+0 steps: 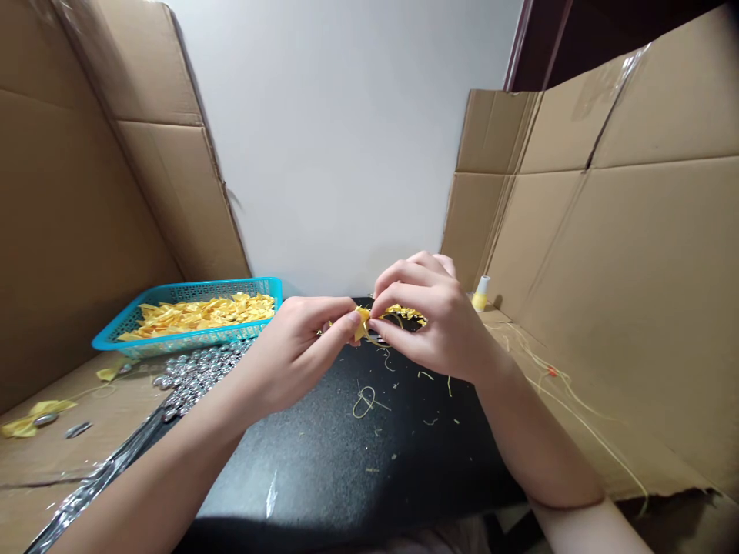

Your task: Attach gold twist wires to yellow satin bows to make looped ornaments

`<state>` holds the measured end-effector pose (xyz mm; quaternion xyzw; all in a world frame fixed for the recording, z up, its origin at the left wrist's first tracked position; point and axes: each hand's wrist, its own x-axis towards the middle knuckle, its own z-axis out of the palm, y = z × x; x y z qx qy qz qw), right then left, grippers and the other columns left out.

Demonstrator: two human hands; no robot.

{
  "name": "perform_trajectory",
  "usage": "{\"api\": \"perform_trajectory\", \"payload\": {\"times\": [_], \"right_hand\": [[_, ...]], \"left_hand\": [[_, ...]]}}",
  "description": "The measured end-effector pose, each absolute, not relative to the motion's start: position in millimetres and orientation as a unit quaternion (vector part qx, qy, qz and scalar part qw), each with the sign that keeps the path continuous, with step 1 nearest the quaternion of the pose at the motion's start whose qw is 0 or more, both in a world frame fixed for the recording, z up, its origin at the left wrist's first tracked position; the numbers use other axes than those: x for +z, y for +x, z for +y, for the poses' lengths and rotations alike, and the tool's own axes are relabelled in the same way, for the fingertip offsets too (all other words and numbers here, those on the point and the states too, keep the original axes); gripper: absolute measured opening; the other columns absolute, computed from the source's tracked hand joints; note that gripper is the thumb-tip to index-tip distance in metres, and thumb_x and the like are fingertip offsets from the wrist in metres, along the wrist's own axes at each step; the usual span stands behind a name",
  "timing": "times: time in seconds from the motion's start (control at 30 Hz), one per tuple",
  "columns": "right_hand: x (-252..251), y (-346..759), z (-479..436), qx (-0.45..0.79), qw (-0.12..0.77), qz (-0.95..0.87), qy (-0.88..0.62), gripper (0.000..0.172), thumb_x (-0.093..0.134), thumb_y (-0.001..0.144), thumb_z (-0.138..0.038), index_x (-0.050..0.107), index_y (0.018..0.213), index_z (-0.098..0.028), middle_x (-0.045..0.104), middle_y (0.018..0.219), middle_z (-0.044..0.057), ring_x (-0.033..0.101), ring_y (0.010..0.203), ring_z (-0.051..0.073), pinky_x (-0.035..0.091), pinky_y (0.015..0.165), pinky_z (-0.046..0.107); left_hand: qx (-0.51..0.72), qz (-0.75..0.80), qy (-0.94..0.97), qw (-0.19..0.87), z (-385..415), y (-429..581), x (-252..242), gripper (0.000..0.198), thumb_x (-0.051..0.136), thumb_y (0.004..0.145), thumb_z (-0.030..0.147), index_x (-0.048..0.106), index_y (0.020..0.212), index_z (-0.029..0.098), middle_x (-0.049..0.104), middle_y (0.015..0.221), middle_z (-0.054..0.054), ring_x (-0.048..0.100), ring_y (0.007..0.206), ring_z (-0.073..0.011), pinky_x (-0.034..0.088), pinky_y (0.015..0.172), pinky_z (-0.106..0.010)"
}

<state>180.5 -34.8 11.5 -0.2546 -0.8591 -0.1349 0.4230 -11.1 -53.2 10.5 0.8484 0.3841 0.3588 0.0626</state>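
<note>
Between my two hands, above the black tabletop (323, 454), is a small piece of folded yellow fabric (362, 323). My left hand (309, 342) pinches it between thumb and forefinger. Close against its right side, the thumb and forefinger of my right hand (430, 312) are pressed together on a thin yellow thread (374, 338), which loops below the fingertips. The other fingers of the right hand are curled and raised. More yellow pieces (407, 312) lie behind the right hand, partly hidden by it.
On the left, a blue basket (188, 338) holds many yellow fabric pieces. Shiny silver metal pieces (199, 377) lie in front of it. A yellow thread spool (480, 294) stands at right. Cardboard walls (629, 292) flank both sides. Thread scraps (365, 402) litter the tabletop.
</note>
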Motion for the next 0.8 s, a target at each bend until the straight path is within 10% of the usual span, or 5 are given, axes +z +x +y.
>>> {"api": "perform_trajectory", "payload": {"times": [0.27,0.8], "right_hand": [[17.6,191.8,-34.6,-0.09,0.446,-0.859,-0.236,0.005,0.062,0.083,-0.023,0.064,0.079,-0.022,0.066,0.09,-0.002,0.056,0.088,0.016,0.032,0.089,0.036],[14.0,190.7,-9.0,0.12,0.441,-0.865,-0.207,0.014,0.061,0.086,-0.028,0.065,0.091,-0.016,0.066,0.082,0.0,0.055,0.073,0.01,0.044,0.074,0.026]], "left_hand": [[0.369,0.387,0.839,0.101,-52.5,-14.0,11.1,0.037,0.04,0.093,0.032,0.057,0.064,0.017,0.054,0.058,0.002,0.05,0.055,-0.0106,0.038,0.055,-0.023],[0.433,0.314,0.667,0.518,-12.2,-26.1,0.4,0.022,0.052,0.083,0.028,0.065,0.069,0.016,0.062,0.063,-0.003,0.057,0.057,-0.0126,0.05,0.054,-0.025]]}}
